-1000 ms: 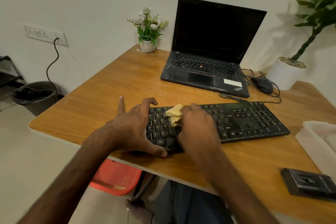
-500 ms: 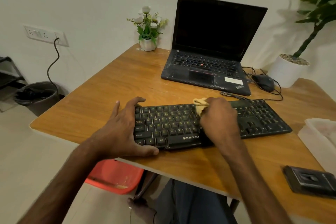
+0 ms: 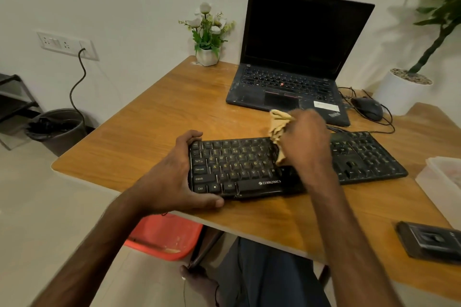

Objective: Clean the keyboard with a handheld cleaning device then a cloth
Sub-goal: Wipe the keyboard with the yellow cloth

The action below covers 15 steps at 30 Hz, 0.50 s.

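Observation:
A black keyboard [image 3: 239,169] lies across the wooden table [image 3: 154,137] in front of me. My left hand [image 3: 174,179] grips its left end, fingers curled over the far edge and thumb along the near edge. My right hand [image 3: 305,141] holds a crumpled tan cloth [image 3: 278,127] bunched in its fingers over the middle of the keyboard; the cloth's lower end touches the keys. A black handheld device [image 3: 434,242] lies on the table at the near right.
An open black laptop [image 3: 294,62] stands behind the keyboard, with a black mouse [image 3: 368,107] and cables to its right. A small flower pot [image 3: 207,55] sits at the back. A white container [image 3: 444,182] is at the right edge, a large potted plant [image 3: 404,87] beyond it.
My right hand has swept the cloth rightwards along the keys and lifted its upper end. My left hand has closed from lying spread on the keyboard's left end to gripping it.

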Each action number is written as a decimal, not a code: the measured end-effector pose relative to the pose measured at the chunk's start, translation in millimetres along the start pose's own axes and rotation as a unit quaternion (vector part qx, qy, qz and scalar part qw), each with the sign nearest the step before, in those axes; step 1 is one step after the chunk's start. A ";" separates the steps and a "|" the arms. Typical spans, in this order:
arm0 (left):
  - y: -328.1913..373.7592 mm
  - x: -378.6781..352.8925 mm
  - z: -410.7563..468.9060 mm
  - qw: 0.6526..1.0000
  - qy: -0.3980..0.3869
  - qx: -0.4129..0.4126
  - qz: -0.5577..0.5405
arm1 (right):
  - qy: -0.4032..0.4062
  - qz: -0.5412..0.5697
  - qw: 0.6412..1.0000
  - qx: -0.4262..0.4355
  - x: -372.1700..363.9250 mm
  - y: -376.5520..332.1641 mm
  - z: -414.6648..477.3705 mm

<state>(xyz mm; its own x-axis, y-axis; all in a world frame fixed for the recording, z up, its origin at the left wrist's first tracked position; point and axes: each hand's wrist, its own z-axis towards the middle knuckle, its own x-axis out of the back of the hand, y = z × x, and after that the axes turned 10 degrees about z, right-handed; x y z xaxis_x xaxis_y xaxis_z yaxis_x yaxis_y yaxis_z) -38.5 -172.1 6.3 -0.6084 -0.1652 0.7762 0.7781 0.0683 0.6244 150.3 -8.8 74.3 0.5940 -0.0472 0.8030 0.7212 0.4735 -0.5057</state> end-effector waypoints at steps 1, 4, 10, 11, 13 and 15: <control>-0.9 0.7 -0.2 1.000 -0.009 -0.007 0.003 | 0.013 -0.027 0.999 -0.019 2.2 11.2 4.8; -3.1 0.8 1.6 1.000 -0.024 -0.017 -0.011 | -0.019 -0.054 0.996 -0.069 -6.9 14.0 5.7; -0.7 0.1 -0.8 0.999 -0.001 -0.021 -0.035 | -0.101 -0.023 0.994 0.045 -49.2 -65.6 -28.9; 0.2 -0.5 -1.0 0.999 0.007 -0.024 -0.030 | -0.113 -0.011 0.991 0.070 -56.2 -79.1 -38.8; -0.4 -4.0 -1.4 0.999 0.020 -0.031 -0.018 | -0.121 0.000 0.985 0.121 -60.3 -95.5 -58.8; -3.6 -6.3 -2.6 0.999 0.028 -0.037 -0.015 | -0.137 0.030 0.980 0.138 -52.3 -93.8 -70.6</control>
<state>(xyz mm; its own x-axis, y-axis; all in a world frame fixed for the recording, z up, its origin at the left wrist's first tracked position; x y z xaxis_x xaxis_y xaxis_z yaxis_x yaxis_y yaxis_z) -37.1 -173.9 -1.1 -0.6230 -0.2206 0.7504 0.7709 -0.0108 0.6369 76.9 -112.8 57.5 0.4866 0.2079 0.8485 0.5413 0.6906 -0.4796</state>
